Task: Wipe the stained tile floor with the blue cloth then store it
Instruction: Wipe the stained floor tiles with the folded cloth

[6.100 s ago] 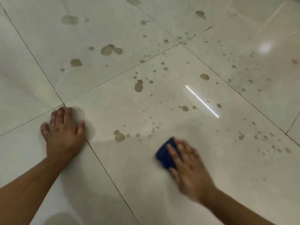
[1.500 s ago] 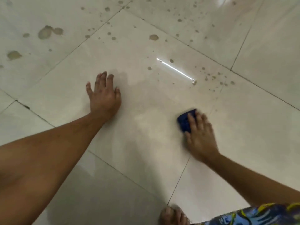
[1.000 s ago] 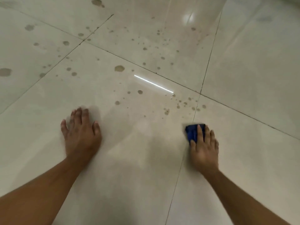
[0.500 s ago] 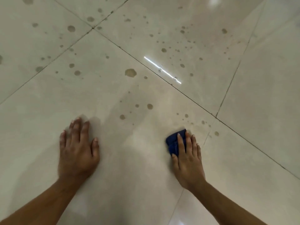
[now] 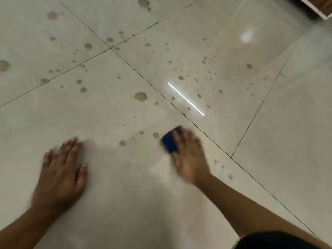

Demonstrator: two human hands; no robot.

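Observation:
My right hand (image 5: pixel 188 155) presses a folded blue cloth (image 5: pixel 168 141) flat onto the pale tile floor (image 5: pixel 111 194); hand and cloth are blurred by motion. Only the cloth's left part shows past my fingers. Brown stains lie just left of the cloth, the nearest one (image 5: pixel 156 135) a few centimetres away, and a larger blot (image 5: pixel 140 96) sits farther out. My left hand (image 5: pixel 61 175) rests flat on the tile, fingers spread, holding nothing.
Many small brown spots dot the tiles ahead and to the right (image 5: pixel 197 76). Dark grout lines (image 5: pixel 136 71) cross the floor diagonally. A wooden furniture edge (image 5: pixel 321 6) shows at the top right corner. Dark clothing (image 5: pixel 274 239) fills the bottom right.
My right hand has slid the cloth forward and left toward the stains near the grout line. The left hand stays planted. The view has shifted, bringing more spotted tile into sight.

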